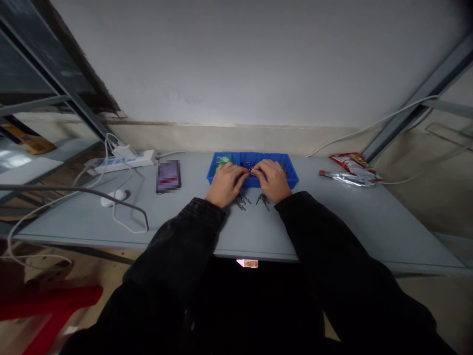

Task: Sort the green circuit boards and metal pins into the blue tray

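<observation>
A blue tray split into compartments stands at the back of the table, near the wall. Over its left and middle compartments is my left hand, thumb and fingertips pinched together. My right hand pinches close beside it, above the middle and right compartments. Whatever is between the fingertips is too small to make out. Small dark metal pieces lie in the middle compartment, and a green plastic bag sits in the left one. In front of the tray are two loose piles of thin dark screw-like pieces, one near each wrist.
A phone-like device lies left of the tray. Farther left are a white power strip, cables and a small white rounded object. Red and silver wrappers lie at the right. A red stool stands on the floor.
</observation>
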The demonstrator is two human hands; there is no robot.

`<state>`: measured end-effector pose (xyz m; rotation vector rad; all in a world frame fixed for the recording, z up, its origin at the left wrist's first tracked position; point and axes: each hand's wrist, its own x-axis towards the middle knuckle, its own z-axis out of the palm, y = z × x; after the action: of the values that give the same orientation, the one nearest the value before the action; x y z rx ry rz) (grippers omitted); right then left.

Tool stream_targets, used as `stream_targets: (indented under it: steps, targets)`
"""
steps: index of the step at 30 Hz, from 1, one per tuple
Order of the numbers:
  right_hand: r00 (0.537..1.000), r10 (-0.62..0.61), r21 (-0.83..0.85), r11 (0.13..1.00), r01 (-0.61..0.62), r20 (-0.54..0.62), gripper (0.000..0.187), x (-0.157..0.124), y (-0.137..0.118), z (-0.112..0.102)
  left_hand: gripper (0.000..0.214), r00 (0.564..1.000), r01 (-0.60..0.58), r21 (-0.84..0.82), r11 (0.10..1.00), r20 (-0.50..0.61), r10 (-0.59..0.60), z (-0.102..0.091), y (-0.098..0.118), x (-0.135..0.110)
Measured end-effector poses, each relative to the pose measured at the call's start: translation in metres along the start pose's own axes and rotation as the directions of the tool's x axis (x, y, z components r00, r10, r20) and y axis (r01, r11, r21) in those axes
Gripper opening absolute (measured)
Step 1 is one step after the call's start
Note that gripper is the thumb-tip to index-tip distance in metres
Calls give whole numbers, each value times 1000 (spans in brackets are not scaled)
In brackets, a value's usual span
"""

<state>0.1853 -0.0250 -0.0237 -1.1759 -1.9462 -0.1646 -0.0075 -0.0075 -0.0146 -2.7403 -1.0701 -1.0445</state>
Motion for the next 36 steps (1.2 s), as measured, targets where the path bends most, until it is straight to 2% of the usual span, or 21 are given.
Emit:
stream_targets:
  steps: [5, 16, 20, 27, 32, 36]
  targets:
    - [1000, -11, -19, 1000, 11, -12, 28, 1, 0, 0, 27, 999, 3, -4, 1000, -38, -4, 0, 1, 0]
    - [996, -18, 60, 998, 23, -85, 13, 1, 1, -4, 28, 992, 97, 17, 995, -83, -95, -4, 3, 1]
    - [996, -5, 88, 996, 13, -84, 13, 1, -1, -4, 27, 996, 60, -10, 998, -60, -60, -4, 4, 0]
    - [1000, -11, 54, 999, 10, 6, 25, 0, -5, -1, 26, 1000, -28, -9, 1000, -7, 28, -1, 6, 0]
    - [1000, -5, 51, 999, 4, 19, 27, 2, -4, -2, 27, 999, -12, 20, 1000, -33, 13, -4, 5, 1]
    - [1000, -21, 75, 997, 22, -14, 20, 4, 0, -5, 28, 998, 10, 25, 1000, -62, -9, -8, 0, 3]
